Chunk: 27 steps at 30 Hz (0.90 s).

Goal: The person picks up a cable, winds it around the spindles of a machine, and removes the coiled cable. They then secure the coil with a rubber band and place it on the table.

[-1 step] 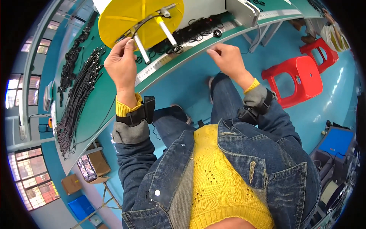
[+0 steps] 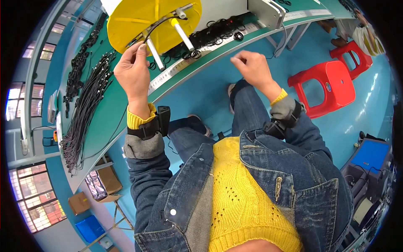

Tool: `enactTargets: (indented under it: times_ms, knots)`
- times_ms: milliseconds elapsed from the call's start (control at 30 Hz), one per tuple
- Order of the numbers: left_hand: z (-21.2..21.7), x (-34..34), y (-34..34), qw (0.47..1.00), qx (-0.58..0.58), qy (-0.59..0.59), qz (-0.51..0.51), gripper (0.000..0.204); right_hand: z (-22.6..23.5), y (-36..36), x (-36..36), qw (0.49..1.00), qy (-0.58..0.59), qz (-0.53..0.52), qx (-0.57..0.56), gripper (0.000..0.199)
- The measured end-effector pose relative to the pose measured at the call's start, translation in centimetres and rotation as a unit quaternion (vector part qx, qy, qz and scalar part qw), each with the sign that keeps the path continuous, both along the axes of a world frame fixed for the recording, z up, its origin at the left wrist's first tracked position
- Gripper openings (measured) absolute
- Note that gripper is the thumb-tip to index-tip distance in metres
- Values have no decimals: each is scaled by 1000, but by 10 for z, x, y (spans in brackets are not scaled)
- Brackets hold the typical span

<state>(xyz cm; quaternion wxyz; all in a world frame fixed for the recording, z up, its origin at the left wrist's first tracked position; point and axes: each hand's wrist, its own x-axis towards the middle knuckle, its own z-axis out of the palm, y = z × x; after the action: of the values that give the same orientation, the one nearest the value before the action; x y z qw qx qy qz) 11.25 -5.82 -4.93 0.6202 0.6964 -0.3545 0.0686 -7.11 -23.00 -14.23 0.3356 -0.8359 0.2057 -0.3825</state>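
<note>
My left hand (image 2: 133,74) is closed, thumb and forefinger pinching a black cable (image 2: 156,28) at the lower left of a round yellow disc (image 2: 130,27). From there the cable arches up across the disc's face. Two pale rods, a left one (image 2: 154,55) and a right one (image 2: 182,35), stick out of the disc. My right hand (image 2: 254,70) hovers beyond the table's front edge with its fingers curled in, and nothing shows in it. Black cable coils (image 2: 214,35) lie on the green table behind a ruler strip (image 2: 172,72).
A bundle of black cables (image 2: 86,105) covers the table's left part, beside another dark pile (image 2: 75,73). A grey metal bracket (image 2: 268,14) stands at the table edge. Red stools (image 2: 340,84) are on the floor at right. Cardboard boxes (image 2: 109,179) sit below left.
My right hand has shifted slightly to the right and toward me. The left hand keeps its pinch on the cable, almost unmoved.
</note>
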Motion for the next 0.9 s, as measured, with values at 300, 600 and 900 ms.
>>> enactTargets:
  times_ms: [300, 600, 900]
  knots:
    - [-3, -9, 12, 941, 70, -315, 101, 16, -18, 22, -30, 982, 99, 48, 151, 19]
    - [-10, -30, 16, 974, 25, -215, 68, 19, -19, 26, -20, 979, 117, 82, 146, 18]
    - [-26, -43, 17, 988, 43, -144, 39, 25, -13, 25, -8, 975, 123, 102, 155, 17]
